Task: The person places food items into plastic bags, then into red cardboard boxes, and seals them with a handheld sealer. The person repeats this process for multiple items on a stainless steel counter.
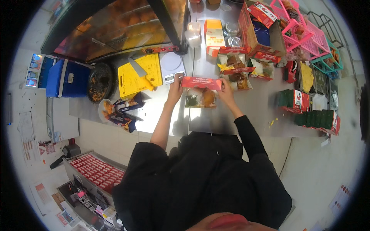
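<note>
Between my two hands is a red printed cardboard food box [201, 83], its raised lid flap facing me. My left hand [175, 91] grips the flap's left end, and my right hand [226, 91] holds its right end. Inside the box lie a piece of fried chicken [208, 98] and some green leaves [191, 101], beside what looks like a clear plastic wrapping. Just beyond my right hand stand filled open boxes with brown chicken [242, 80] and yellow strips [225, 67].
Left of me are a digital scale [172, 65], a yellow cutting board [124, 80] with a knife [138, 68], a stone mortar [99, 82] and a blue cooler box [68, 79]. A heated display cabinet [115, 29] stands behind. Folded boxes [318, 119] are stacked at right.
</note>
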Action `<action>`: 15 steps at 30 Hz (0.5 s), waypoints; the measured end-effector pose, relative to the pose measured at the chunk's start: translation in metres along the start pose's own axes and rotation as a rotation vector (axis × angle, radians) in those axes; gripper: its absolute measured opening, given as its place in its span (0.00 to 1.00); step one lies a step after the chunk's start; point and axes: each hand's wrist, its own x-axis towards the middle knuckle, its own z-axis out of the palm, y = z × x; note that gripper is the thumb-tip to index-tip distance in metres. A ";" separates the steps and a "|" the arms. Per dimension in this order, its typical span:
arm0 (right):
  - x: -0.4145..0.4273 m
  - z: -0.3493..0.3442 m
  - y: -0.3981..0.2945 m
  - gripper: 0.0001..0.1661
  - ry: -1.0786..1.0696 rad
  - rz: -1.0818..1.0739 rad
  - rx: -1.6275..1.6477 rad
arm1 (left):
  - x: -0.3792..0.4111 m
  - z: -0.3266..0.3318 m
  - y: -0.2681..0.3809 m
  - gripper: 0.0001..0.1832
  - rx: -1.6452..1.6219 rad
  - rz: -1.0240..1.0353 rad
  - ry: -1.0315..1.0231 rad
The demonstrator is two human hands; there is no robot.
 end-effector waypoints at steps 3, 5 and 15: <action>-0.001 -0.013 -0.007 0.26 -0.157 0.069 -0.750 | -0.008 -0.008 -0.002 0.26 0.075 -0.065 -0.144; -0.006 -0.016 -0.002 0.26 -0.089 -0.264 -0.866 | -0.020 -0.009 -0.020 0.26 0.252 0.190 -0.119; -0.076 -0.017 0.081 0.32 -0.216 -0.641 -1.080 | -0.102 0.024 -0.071 0.24 0.420 0.364 -0.269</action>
